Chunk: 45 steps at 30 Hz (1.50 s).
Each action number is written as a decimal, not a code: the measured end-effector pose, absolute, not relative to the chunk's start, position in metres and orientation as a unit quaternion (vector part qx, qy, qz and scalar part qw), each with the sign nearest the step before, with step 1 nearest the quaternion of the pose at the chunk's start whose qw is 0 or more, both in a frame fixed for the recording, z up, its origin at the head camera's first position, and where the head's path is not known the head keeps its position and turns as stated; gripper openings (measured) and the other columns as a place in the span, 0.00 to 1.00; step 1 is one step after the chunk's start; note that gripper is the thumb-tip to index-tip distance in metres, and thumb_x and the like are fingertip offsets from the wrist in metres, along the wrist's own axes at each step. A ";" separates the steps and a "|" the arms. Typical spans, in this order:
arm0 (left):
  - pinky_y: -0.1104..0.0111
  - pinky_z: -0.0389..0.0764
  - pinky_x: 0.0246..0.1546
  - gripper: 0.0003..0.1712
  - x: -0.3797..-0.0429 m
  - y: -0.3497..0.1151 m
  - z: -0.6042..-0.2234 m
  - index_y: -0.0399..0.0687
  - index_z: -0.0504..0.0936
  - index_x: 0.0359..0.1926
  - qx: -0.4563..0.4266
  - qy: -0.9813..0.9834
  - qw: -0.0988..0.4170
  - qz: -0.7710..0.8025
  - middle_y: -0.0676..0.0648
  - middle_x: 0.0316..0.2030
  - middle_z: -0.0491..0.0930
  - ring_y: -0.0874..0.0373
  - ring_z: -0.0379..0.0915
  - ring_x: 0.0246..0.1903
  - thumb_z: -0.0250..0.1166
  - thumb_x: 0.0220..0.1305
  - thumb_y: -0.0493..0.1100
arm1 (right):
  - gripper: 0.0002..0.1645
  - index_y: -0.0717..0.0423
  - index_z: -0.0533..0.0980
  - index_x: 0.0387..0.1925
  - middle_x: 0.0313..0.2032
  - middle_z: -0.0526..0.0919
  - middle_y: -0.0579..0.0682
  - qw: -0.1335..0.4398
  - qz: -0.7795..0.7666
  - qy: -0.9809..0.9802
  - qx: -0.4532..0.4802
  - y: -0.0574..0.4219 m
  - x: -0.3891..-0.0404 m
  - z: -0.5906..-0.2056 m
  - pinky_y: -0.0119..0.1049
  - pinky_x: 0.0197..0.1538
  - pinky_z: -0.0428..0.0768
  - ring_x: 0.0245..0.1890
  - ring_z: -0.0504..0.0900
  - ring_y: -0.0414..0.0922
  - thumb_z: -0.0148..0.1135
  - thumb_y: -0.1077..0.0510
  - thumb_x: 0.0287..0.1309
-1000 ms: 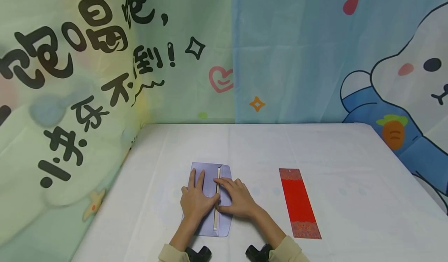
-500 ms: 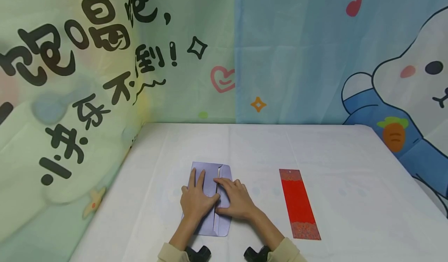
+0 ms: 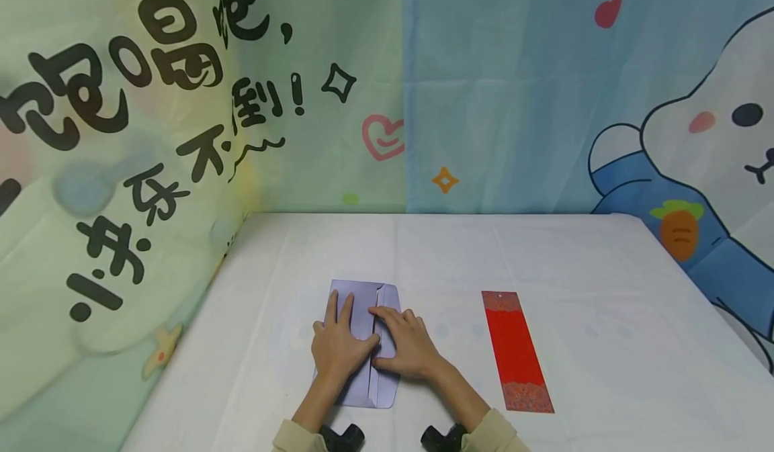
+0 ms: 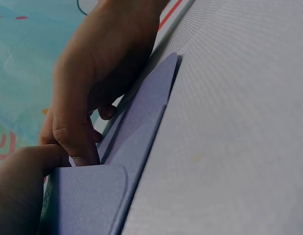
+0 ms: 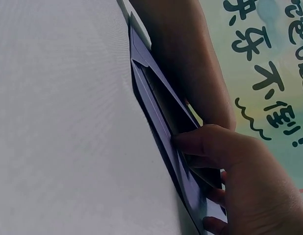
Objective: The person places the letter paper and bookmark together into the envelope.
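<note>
A pale purple envelope [image 3: 363,296] lies on the white table, its long slit running away from me in the head view. My left hand [image 3: 340,348] rests on its left part with two fingers stretched out, the thumb at the slit. From the right, my right hand [image 3: 416,346] touches the slit's edge with thumb and index finger spread along it. In the right wrist view the envelope [image 5: 150,98] gapes at the slit, dark inside, with right-hand fingertips [image 5: 183,142] at the opening. My left thumb [image 4: 48,157] meets a panel's edge in the left wrist view.
To the right on the white tablecloth [image 3: 605,291] lies a long red paper strip [image 3: 520,351] with patterned ends. Printed cloth [image 3: 520,103] hangs behind the table and along its left side. Black wrist mounts [image 3: 345,437] show at the near edge.
The cream strip that showed along the slit has gone from sight, leaving a dark line. The right thumb has shifted slightly left and away. The left hand stays in place.
</note>
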<state>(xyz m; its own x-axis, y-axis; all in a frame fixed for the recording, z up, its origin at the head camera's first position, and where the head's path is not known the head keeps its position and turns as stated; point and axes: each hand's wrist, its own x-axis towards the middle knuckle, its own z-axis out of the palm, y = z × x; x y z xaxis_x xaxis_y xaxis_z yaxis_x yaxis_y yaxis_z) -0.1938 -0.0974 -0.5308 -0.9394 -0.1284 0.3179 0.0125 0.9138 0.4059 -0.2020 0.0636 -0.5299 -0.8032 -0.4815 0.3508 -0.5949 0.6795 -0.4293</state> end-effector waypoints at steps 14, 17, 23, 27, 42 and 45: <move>0.60 0.69 0.19 0.52 -0.194 -0.097 -0.531 0.57 0.68 0.64 0.032 -0.963 0.172 -0.203 0.46 0.67 0.56 0.43 0.66 0.32 0.66 0.32 0.66 | 0.54 0.47 0.63 0.64 0.60 0.70 0.44 0.096 0.265 -0.911 0.301 0.064 -0.203 -0.530 0.35 0.36 0.60 0.34 0.62 0.40 0.66 0.38 0.29; 0.60 0.69 0.18 0.52 -0.194 -0.097 -0.531 0.57 0.68 0.64 0.032 -0.964 0.171 -0.203 0.46 0.67 0.56 0.43 0.66 0.32 0.66 0.32 0.66 | 0.54 0.47 0.63 0.64 0.60 0.70 0.44 0.095 0.264 -0.911 0.302 0.064 -0.202 -0.529 0.35 0.36 0.60 0.35 0.63 0.40 0.66 0.38 0.29; 0.61 0.68 0.18 0.51 -0.194 -0.097 -0.531 0.57 0.68 0.64 0.030 -0.963 0.171 -0.205 0.46 0.67 0.56 0.44 0.66 0.31 0.66 0.32 0.65 | 0.54 0.47 0.63 0.64 0.60 0.70 0.44 0.096 0.262 -0.912 0.300 0.064 -0.202 -0.529 0.34 0.35 0.60 0.35 0.63 0.40 0.66 0.38 0.29; 0.62 0.68 0.18 0.51 -0.194 -0.097 -0.531 0.57 0.68 0.64 0.030 -0.963 0.168 -0.206 0.46 0.68 0.55 0.44 0.65 0.31 0.66 0.33 0.65 | 0.54 0.47 0.63 0.64 0.59 0.70 0.44 0.099 0.263 -0.911 0.300 0.064 -0.202 -0.530 0.34 0.35 0.60 0.34 0.63 0.40 0.66 0.38 0.29; 0.62 0.67 0.17 0.52 -0.193 -0.098 -0.532 0.57 0.67 0.64 0.026 -0.961 0.169 -0.218 0.46 0.68 0.55 0.44 0.65 0.31 0.67 0.33 0.65 | 0.42 0.55 0.66 0.62 0.60 0.68 0.56 0.081 0.343 -0.893 0.281 0.110 -0.195 -0.511 0.49 0.52 0.65 0.53 0.65 0.51 0.69 0.53 0.42; 0.63 0.66 0.16 0.51 -0.193 -0.099 -0.531 0.57 0.68 0.64 0.028 -0.959 0.178 -0.220 0.46 0.67 0.56 0.45 0.64 0.30 0.66 0.33 0.65 | 0.39 0.55 0.68 0.60 0.59 0.67 0.60 0.106 0.332 -0.914 0.210 0.140 -0.194 -0.508 0.56 0.54 0.63 0.56 0.63 0.56 0.69 0.57 0.43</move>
<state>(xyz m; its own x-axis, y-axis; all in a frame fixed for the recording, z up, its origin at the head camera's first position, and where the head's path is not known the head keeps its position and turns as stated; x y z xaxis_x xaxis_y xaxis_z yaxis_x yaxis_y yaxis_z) -0.1934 -0.0990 -0.5314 -0.9351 -0.1316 0.3290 0.0248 0.9019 0.4312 -0.1942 0.1402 -0.5080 -0.8898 -0.3127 0.3325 -0.4532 0.6919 -0.5620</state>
